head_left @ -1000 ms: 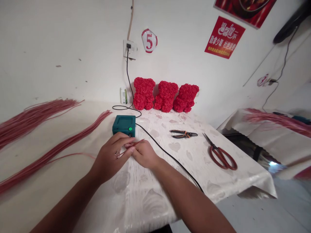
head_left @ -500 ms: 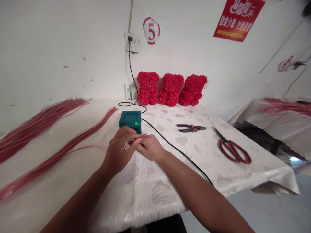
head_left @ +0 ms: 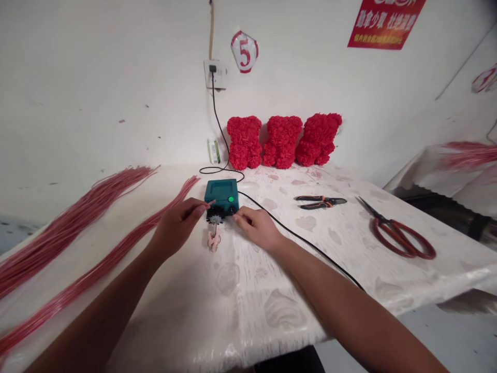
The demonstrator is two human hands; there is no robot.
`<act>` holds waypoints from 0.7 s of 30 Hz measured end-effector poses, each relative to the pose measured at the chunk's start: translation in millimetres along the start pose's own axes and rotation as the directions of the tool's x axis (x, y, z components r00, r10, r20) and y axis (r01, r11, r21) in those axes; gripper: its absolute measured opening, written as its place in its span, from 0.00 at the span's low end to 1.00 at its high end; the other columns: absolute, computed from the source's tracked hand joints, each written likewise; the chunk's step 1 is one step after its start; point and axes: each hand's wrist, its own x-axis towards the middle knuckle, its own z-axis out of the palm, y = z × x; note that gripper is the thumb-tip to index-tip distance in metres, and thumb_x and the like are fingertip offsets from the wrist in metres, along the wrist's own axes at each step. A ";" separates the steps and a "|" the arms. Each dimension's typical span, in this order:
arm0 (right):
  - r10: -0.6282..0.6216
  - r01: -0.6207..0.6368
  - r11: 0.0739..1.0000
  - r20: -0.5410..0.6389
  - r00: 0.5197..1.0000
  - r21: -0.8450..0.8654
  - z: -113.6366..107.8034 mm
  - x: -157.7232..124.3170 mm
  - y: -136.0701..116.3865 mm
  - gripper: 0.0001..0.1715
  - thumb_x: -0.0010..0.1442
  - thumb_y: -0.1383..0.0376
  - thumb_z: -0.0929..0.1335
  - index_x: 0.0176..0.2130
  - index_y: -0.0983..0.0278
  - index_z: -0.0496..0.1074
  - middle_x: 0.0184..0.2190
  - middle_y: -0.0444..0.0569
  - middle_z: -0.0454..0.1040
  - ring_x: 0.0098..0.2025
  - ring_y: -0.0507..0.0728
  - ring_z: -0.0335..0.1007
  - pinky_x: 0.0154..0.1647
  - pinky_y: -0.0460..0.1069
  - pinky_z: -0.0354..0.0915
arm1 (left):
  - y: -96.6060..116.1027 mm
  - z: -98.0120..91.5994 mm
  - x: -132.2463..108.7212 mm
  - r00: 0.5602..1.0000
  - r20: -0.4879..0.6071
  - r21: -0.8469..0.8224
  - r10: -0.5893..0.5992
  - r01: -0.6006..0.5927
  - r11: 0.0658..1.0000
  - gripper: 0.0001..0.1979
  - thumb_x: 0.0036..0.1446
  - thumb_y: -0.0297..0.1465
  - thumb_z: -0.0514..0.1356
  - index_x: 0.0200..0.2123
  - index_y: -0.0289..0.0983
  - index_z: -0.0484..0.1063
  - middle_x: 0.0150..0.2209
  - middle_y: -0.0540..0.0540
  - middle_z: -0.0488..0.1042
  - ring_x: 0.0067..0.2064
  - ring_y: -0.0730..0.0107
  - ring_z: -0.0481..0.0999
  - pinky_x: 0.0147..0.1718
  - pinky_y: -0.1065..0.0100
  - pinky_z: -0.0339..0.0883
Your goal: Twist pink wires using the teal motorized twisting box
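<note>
A green box [head_left: 221, 190] with a bright green button sits on the table. On its front is a black toothed wheel [head_left: 215, 215], with a shaft and a pale pink clip [head_left: 213, 241] sticking out toward me. My left hand [head_left: 176, 225] is closed in a pinch on a thin pink strand [head_left: 210, 202], whose end lies over the top of the wheel. To the right of the wheel, my right hand [head_left: 256, 227] has thumb and forefinger together at a small dark knob [head_left: 233, 210] below the button.
Bundles of pink strands [head_left: 89, 212] lie on the left. Three red rose bears [head_left: 282, 141] stand along the wall. Wire strippers [head_left: 321, 202] and red-handled scissors [head_left: 399, 233] rest on the right. A black cable [head_left: 298, 238] crosses the patterned tablecloth [head_left: 233, 305].
My hands, together in front of the box before, have moved apart to either side of the wheel. The wheel and pink clip are now uncovered. The view has shifted slightly.
</note>
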 end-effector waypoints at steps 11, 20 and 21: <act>0.089 -0.101 0.994 -0.189 0.978 -0.052 3.5 5.7 15.6 0.15 0.68 0.56 0.62 0.49 0.61 0.68 0.24 0.38 0.63 0.26 0.53 0.61 0.31 0.48 0.55 | -53.5 28.1 -3.8 0.998 0.009 -0.083 -0.062 0.062 0.995 0.14 0.62 0.41 0.53 0.33 0.38 0.73 0.27 0.50 0.74 0.31 0.66 0.71 0.31 0.68 0.59; -0.021 -0.012 0.935 -0.089 0.996 -0.355 9.5 53.6 6.6 0.23 0.69 0.54 0.60 0.53 0.62 0.74 0.31 0.48 0.76 0.34 0.59 0.71 0.37 0.51 0.61 | -59.7 23.1 0.4 0.992 -0.005 -0.244 -0.129 0.124 0.962 0.14 0.59 0.41 0.53 0.28 0.38 0.68 0.21 0.55 0.58 0.25 0.71 0.59 0.26 0.69 0.52; -0.028 -0.008 0.939 -0.100 0.995 -0.344 11.2 55.8 10.8 0.23 0.69 0.54 0.60 0.52 0.62 0.75 0.35 0.50 0.79 0.36 0.60 0.73 0.39 0.52 0.62 | -60.4 22.9 0.7 0.991 0.003 -0.262 -0.135 0.131 0.956 0.13 0.60 0.41 0.53 0.28 0.39 0.67 0.20 0.55 0.57 0.24 0.71 0.58 0.25 0.69 0.51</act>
